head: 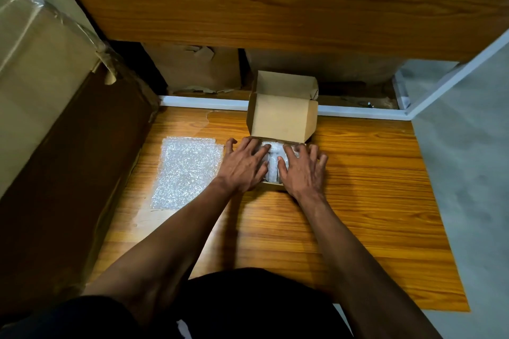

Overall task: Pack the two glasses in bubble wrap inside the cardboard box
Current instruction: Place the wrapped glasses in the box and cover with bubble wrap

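A small cardboard box stands on the wooden table with its lid flap raised at the back. Inside it lie bubble-wrapped glasses, seen only as a pale strip between my hands. My left hand lies flat over the left side of the box's opening, fingers straight and spread, pressing on the wrapped bundle. My right hand does the same over the right side. A spare sheet of bubble wrap lies flat on the table to the left of the box.
A large taped cardboard carton stands at the left of the wooden table. A wooden shelf with a white frame overhangs the back, with cartons beneath it. Grey floor lies to the right.
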Available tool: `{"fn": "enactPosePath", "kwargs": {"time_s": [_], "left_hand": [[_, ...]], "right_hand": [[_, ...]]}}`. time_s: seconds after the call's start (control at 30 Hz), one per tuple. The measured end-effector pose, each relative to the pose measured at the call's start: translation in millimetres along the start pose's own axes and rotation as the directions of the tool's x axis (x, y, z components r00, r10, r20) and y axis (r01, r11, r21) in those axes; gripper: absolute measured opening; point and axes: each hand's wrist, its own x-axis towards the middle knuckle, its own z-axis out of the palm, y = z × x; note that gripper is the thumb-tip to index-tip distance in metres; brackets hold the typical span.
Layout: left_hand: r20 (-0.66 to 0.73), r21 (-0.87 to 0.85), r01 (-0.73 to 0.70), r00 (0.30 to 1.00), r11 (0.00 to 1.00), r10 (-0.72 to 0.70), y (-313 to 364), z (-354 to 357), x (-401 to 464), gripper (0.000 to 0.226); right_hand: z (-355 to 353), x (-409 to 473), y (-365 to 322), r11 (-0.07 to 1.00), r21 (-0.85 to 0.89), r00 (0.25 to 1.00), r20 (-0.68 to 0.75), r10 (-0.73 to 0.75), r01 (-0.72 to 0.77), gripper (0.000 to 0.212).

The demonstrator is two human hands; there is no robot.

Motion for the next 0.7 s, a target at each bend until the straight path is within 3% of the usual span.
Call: {"fn": "enactPosePath", "kwargs": {"time_s": [0.33,0.57,0.7], "left_hand": [[0.059,0.012,0.039,0.997,0.999,-0.039,5,-6,4,0.070],[-0.051,0.039,-0.069,0.996,0.997,0.071,8,-6,-4,0.051],[-0.045,0.026,-0.041,0.998,0.999,0.042,9,-6,-3,0.052]], "right_hand": [[-7,1,-6,1.000,-0.019,1.000,0.004,-0.007,0.007,0.044],[-1,-10,3,1.000,0.008,0.998,-0.056,0.026,-0.026,0.057],[-2,-9,2,0.998,-0.028,0.998,-0.046,0.053,-0.054,0.065]]}}
